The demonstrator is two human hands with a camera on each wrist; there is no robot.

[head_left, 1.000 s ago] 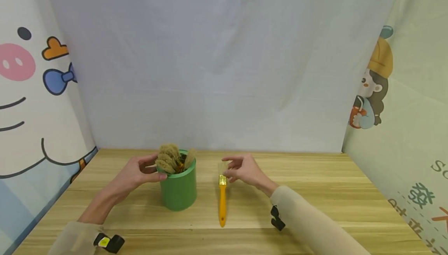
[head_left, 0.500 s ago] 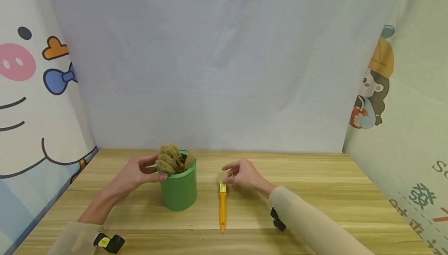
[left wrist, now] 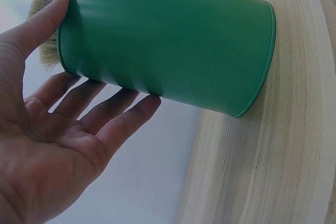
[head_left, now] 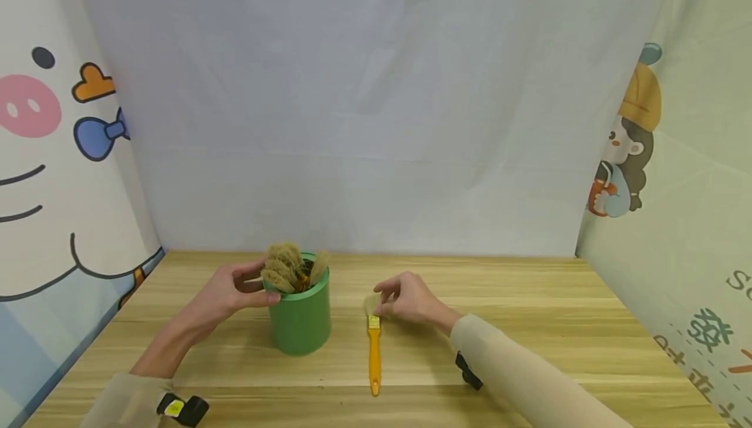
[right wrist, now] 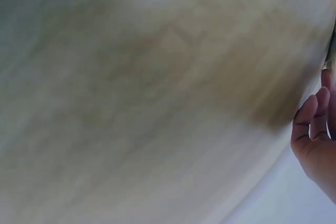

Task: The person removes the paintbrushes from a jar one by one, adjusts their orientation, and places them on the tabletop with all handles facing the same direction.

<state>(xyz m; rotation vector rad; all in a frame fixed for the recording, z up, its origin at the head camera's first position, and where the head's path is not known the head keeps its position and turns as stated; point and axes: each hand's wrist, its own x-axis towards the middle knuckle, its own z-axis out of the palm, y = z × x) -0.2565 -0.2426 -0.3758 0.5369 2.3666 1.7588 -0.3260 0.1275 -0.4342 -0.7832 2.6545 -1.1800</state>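
A green cylindrical pot (head_left: 301, 325) stands upright on the wooden table, left of the middle. Several brushes (head_left: 282, 266) poke out of its top, tan bristles up. My left hand (head_left: 226, 294) holds the pot at its upper left side; in the left wrist view the thumb (left wrist: 48, 18) lies by the rim and the fingers touch the wall. To the right, a paintbrush (head_left: 375, 353) with an orange handle points toward me. My right hand (head_left: 414, 299) pinches it near the bristles, partly covering them. At the right wrist view's edge only part of that hand (right wrist: 317, 135) shows.
The wooden table (head_left: 517, 323) reaches back to a pale grey curtain (head_left: 364, 115). Printed cloths with cartoon figures hang at the left (head_left: 53, 173) and right (head_left: 675, 206). Black wrist cameras sit on both sleeves.
My right hand has drawn the paintbrush a little toward me along the table, mostly during the first half second. The left hand and the green pot have stayed in place.
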